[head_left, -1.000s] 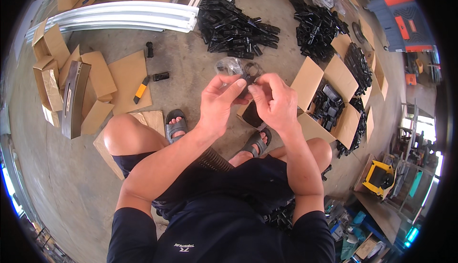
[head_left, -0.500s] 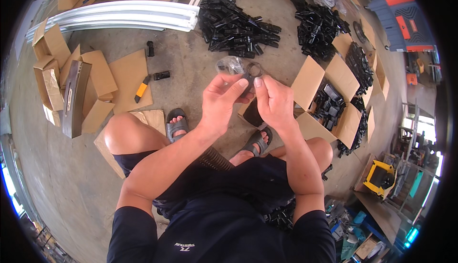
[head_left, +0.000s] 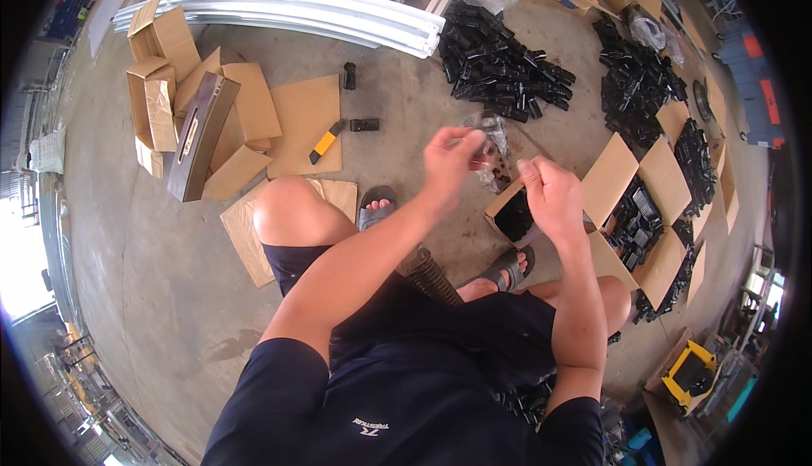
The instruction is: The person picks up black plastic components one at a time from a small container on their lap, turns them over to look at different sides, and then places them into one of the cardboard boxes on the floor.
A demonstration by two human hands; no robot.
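Note:
My left hand (head_left: 448,168) is blurred by motion, its fingers curled together beside a clear plastic bag (head_left: 495,138) with small brownish pieces by it. Whatever the fingers hold is too smeared to name. A little to the right, my right hand (head_left: 554,200) is closed, thumb pressed on the bent fingers; anything inside is hidden. Under this hand stands a small open cardboard box (head_left: 499,211) with black contents. A larger open carton (head_left: 668,172) holding black plastic parts (head_left: 634,222) lies further right.
Two heaps of black parts (head_left: 499,64) (head_left: 639,85) lie on the concrete floor ahead. White metal profiles (head_left: 288,13) stretch across the far left. Cut cardboard (head_left: 296,106), a yellow utility knife (head_left: 326,141) and two loose black parts (head_left: 364,124) are left of my feet. A coil spring (head_left: 431,276) sits between my legs.
My hands have moved apart; the dark piece with a ring that they held together no longer shows between them. The view has turned, shifting the scene rightward.

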